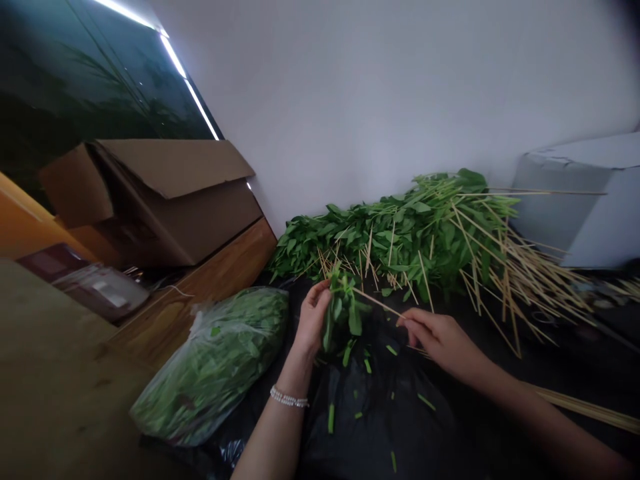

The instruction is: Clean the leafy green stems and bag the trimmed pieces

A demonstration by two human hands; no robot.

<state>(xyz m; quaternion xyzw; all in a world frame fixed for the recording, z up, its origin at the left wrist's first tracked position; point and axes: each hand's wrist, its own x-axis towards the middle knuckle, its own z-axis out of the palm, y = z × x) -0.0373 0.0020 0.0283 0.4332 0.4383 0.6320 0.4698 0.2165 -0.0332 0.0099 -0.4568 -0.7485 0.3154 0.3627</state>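
Note:
My left hand (313, 313) is closed around a small bunch of leafy green stems (343, 310), whose leaves hang downward. In my right hand (434, 337) a thin wooden skewer (379, 304) is pinched between thumb and fingers. The skewer's far end meets the bunch near its top; whether it pierces the stems I cannot tell. Behind both hands lies a long pile of leafy greens (380, 227) with many skewers sticking out of it. Short cut stem pieces (331, 418) are scattered on the black plastic sheet (370, 433) below my hands.
A clear plastic bag of leaves (220, 367) lies left of my left arm. An open cardboard box (185, 213) stands at the back left. Loose skewers (540, 280) fan out at the right, near a white box (575, 207). More skewers (590, 408) lie by my right forearm.

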